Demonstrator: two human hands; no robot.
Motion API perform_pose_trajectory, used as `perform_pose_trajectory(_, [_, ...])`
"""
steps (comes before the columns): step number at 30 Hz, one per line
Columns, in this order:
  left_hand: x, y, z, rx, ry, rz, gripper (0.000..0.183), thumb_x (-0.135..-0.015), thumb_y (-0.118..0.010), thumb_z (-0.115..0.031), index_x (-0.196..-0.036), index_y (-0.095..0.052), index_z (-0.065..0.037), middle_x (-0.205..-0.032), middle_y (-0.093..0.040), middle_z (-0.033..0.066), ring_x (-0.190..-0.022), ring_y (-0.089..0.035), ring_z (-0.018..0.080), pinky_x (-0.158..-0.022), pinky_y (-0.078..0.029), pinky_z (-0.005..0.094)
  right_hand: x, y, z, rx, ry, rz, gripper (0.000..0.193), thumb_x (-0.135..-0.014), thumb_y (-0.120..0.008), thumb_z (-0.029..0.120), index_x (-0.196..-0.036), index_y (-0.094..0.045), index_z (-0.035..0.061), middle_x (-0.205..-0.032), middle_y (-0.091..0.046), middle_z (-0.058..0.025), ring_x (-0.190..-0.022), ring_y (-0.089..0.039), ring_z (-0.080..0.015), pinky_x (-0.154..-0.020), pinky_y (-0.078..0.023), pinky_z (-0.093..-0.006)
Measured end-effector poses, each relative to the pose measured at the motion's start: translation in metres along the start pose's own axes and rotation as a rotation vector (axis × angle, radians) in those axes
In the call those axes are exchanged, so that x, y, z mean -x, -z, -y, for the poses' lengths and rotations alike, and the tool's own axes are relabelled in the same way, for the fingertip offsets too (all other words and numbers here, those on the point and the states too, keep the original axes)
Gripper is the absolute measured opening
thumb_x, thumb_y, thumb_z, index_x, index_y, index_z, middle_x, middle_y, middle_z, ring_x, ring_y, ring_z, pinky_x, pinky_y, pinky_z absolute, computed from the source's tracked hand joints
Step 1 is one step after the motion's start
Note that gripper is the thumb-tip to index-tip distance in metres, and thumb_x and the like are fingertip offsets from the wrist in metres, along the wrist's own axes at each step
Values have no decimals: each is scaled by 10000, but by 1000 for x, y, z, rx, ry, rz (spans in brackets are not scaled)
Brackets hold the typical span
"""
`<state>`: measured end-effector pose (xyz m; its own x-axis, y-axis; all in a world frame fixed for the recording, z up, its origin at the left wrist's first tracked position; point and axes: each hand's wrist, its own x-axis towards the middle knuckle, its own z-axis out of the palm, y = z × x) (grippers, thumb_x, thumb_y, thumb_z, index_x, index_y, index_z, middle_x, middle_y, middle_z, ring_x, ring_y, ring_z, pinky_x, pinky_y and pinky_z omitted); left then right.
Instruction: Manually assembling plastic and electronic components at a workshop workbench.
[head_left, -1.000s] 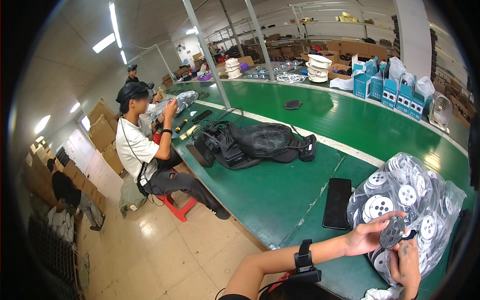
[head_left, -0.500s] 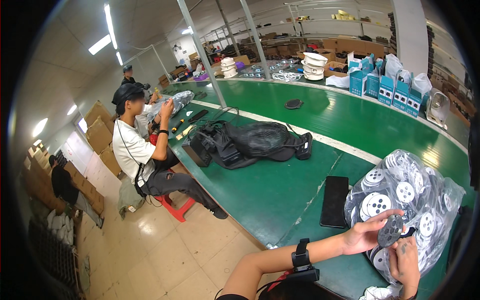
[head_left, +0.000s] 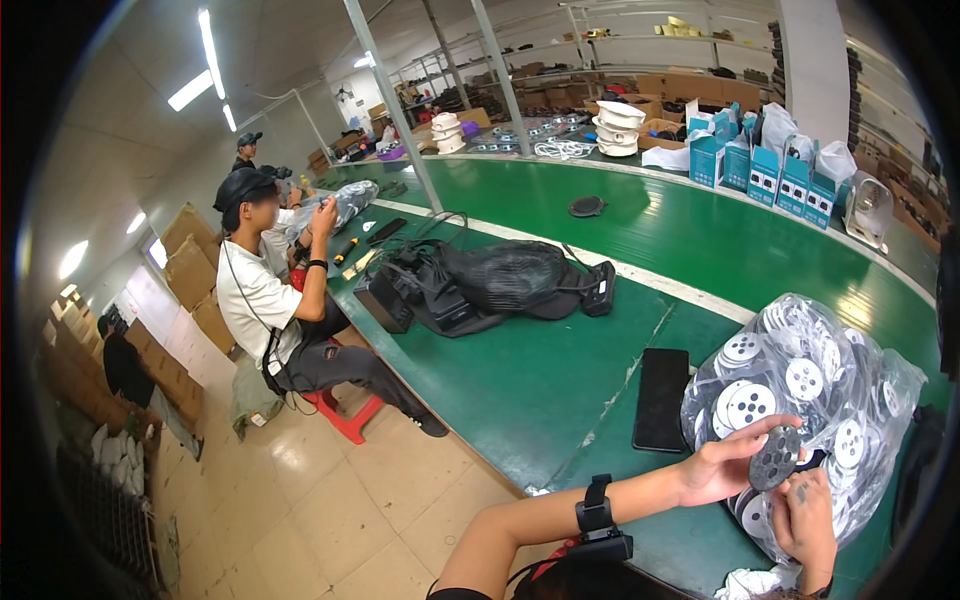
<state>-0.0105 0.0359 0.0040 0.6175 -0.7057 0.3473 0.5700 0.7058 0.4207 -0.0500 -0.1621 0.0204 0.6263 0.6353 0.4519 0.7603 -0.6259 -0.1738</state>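
Note:
My left hand (head_left: 716, 470) grips a dark grey round disc with several holes (head_left: 774, 460) by its edge, thumb on top, its face tilted up. Just below and to the right, my right hand (head_left: 804, 517) is closed, its curled fingers right by the disc's lower edge. What it pinches, if anything, is hidden; a small dark patch shows above its fingertips. Both hands are in front of a clear plastic bag (head_left: 825, 325) full of white discs with dark holes (head_left: 750, 406). A black smartphone (head_left: 661, 400) lies flat left of the bag.
A black mesh bag (head_left: 510, 280) with cables lies on the green table (head_left: 520, 400). Beyond runs a green conveyor belt (head_left: 500, 183) carrying a dark round part (head_left: 587, 206). Blue boxes (head_left: 765, 177) line its far side. A co-worker in white (head_left: 255, 300) sits at left. Crumpled white material (head_left: 755, 583) lies nearby.
The whole view has shifted slightly, moving the scene a little left. Both hands stay at the disc, which is held at nearly the same tilt.

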Motion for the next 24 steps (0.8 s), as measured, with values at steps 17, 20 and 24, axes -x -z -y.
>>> perform_pose_trajectory(17, [0,0,-2,3,5,-23,718,-778,-604,-279,-1346,-236,-40,-1208,-448,174,-986,-549,282,-931,-390,367,-5,4,0,11,23,15,159,-588,-570,-33,-690,-460,20,-639,-477,-89,-608,-491,-267,-642,-356,-358])
perform_pose_trajectory(20, [0,0,-1,-3,9,-27,719,-777,-603,-290,-1346,-240,-41,-1207,-448,175,-981,-553,283,-929,-389,363,-6,4,2,8,18,6,144,-608,-573,-34,-698,-474,21,-645,-490,-88,-612,-500,-262,-646,-359,-352])
perform_pose_trajectory(24, [0,1,-1,-7,10,-20,722,-776,-605,-295,-1346,-242,-42,-1205,-449,176,-978,-554,281,-928,-389,365,-6,5,2,-32,-12,20,132,-631,-571,-36,-714,-487,22,-657,-503,-87,-619,-507,-259,-648,-359,-351])
